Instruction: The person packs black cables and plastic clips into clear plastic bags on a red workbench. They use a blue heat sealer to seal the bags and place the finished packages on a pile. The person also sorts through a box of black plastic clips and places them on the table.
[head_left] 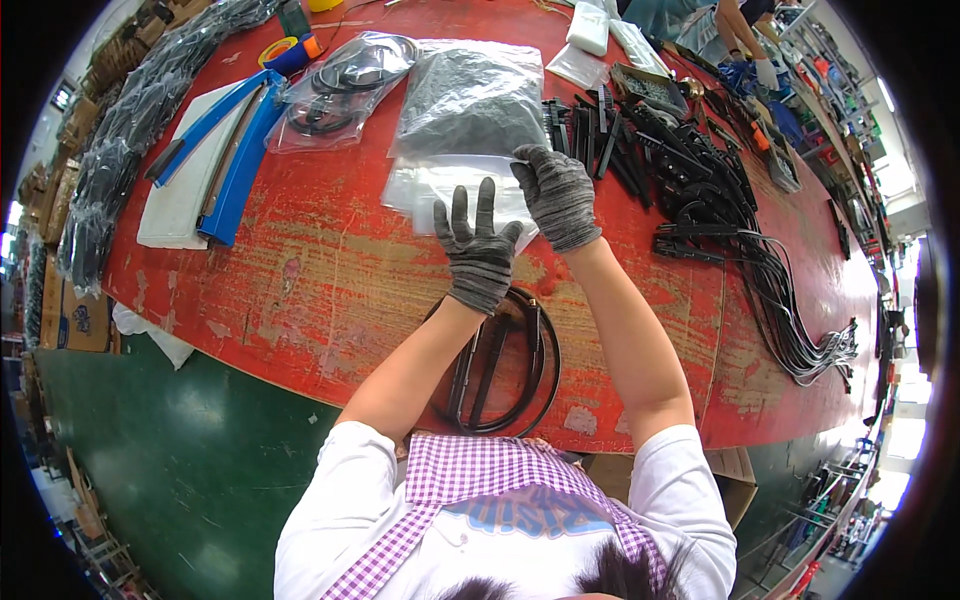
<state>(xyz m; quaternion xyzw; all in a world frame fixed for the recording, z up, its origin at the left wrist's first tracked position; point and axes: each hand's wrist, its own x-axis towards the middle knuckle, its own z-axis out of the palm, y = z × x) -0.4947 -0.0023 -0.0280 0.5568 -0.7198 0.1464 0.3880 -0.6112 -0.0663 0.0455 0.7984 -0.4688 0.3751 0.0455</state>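
Observation:
My left hand (478, 250), in a grey knit glove, reaches over a stack of clear plastic bags (425, 190) with its fingers spread. Beside it my right hand (558, 198), gloved the same way, is closed in a pinch at the right edge of the bags. A bag edge seems to be between its fingertips, partly hidden. Just beyond lies a large clear bag of dark grey contents (470, 105). Between my forearms and the table's near edge rests a coiled black cable with long black parts (540, 370).
On the left are a blue bag sealer (240, 165), a bagged cable (350, 85) and tape rolls (288, 54). To the right lie piled black plastic parts (690, 165) and a cable bundle (790, 310). A co-worker's arm (735, 30) shows at the far right.

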